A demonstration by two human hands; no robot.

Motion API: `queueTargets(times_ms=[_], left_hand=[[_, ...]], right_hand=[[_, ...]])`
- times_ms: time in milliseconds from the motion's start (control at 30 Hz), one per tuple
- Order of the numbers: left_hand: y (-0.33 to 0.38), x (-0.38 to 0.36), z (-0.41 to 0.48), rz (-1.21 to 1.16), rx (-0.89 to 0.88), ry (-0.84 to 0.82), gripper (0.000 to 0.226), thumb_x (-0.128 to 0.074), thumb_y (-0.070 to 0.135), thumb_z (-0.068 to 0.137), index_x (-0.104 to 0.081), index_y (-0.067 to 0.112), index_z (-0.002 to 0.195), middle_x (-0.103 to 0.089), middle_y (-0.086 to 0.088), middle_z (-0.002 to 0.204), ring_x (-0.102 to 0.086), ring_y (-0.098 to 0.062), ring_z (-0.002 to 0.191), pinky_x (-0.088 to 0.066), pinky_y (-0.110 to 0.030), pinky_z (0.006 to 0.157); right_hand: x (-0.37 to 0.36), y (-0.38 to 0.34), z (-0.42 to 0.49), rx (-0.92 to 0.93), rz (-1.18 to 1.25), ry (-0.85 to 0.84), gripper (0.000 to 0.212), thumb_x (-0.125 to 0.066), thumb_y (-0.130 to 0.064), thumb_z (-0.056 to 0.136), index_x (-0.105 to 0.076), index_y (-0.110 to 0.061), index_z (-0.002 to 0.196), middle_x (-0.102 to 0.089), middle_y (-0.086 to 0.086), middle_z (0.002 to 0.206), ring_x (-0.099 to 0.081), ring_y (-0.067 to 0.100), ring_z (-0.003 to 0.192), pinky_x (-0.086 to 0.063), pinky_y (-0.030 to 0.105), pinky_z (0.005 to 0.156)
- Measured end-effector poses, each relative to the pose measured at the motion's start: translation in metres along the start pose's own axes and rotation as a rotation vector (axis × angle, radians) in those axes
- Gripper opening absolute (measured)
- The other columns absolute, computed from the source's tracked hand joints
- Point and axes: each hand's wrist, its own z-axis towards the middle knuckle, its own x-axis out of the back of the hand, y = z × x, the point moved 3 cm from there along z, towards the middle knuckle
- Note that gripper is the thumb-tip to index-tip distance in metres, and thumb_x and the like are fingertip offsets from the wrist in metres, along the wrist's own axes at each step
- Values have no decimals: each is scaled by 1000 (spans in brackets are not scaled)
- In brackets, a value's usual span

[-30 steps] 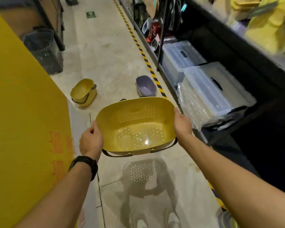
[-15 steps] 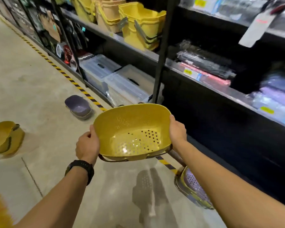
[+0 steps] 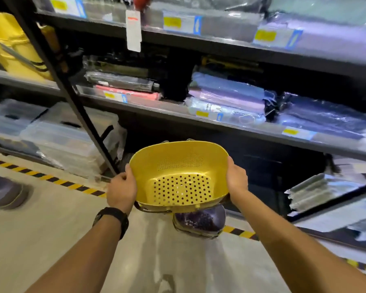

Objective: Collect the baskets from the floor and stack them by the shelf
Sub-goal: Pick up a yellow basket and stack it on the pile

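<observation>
The yellow perforated basket (image 3: pixel 179 176) is held at its rim by the curled fingers of the left hand (image 3: pixel 122 190) and the right hand (image 3: pixel 237 178). It is not yet stacked on the purple basket (image 3: pixel 200 222) at 6 o'clock by the shelf (image 3: pixel 251 127). A dark basket (image 3: pixel 4 193) at 9 o'clock remains uncollected.

Bare floor (image 3: pixel 51 240) open this side of the striped tape (image 3: pixel 68 183). Purple basket (image 3: pixel 199 223) sits at the tape, under the yellow basket (image 3: pixel 178 166) held by left hand (image 3: pixel 122 189) and right hand (image 3: pixel 237 178). Shelf post (image 3: pixel 72 98) and clear bins (image 3: pixel 61 140) block the left bay; dark bottom bay (image 3: pixel 262 172) behind looks open.
</observation>
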Motion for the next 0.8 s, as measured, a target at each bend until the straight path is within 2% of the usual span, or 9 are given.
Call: queueTargets(times_ms=[100,167,300,433,533,700,733,800], left_hand=[[22,-40,7,61,-56,-88,62,-25,64,100,-64,19,82,-64,-7,85,-58,-32,84,-49,-43,80],[32,-68,10,98,-77,-169,63,-25,66,99,-64,21,80,-65,-5,83,-60,-30,82,-50,-44,80],[32,-114,14,83,-128,-249,66,-26,67,98,-62,17,74,-64,-5,75,-61,-29,78,-51,-44,76],[19,-154,16,142,-109,-331,61,-24,69,97,-57,23,72,-61,-2,73,-60,-25,71,-54,-45,72],[3,-181,19,191,-180,-352,69,-22,69,98,-62,17,77,-63,-5,70,-61,-24,66,-55,-43,64],[-33,-227,30,226,-153,-381,73,-22,67,99,-63,9,80,-65,-12,75,-61,-31,73,-53,-46,70],[-43,-238,33,233,-140,-372,72,-23,66,99,-63,9,81,-65,-12,78,-61,-32,74,-53,-46,72],[-67,-259,43,253,-100,-326,65,-25,64,100,-63,14,84,-65,-9,83,-59,-32,79,-52,-43,75]], right_hand=[[26,20,16,-55,52,93,51,-34,-61,96,-61,-26,70,-65,0,79,-64,24,83,-50,43,85],[41,37,25,-95,97,160,51,-36,-59,97,-60,-25,67,-65,0,77,-62,21,77,-48,40,80],[56,71,46,-211,159,208,49,-40,-58,95,-57,-23,65,-61,0,77,-61,28,84,-49,45,86],[58,108,64,-283,200,253,52,-42,-55,97,-54,-18,62,-59,-1,73,-56,23,73,-47,43,80],[48,141,81,-329,224,202,48,-38,-54,99,-58,-22,70,-61,1,77,-57,19,75,-48,41,79],[27,189,112,-400,264,185,36,-38,-52,101,-56,-21,104,-59,4,102,-56,25,93,-44,40,82],[21,197,121,-400,264,181,36,-38,-51,102,-58,-21,105,-59,5,105,-56,24,92,-44,40,82],[5,215,142,-394,261,161,41,-38,-50,102,-61,-17,93,-62,8,105,-58,25,91,-47,42,83]])
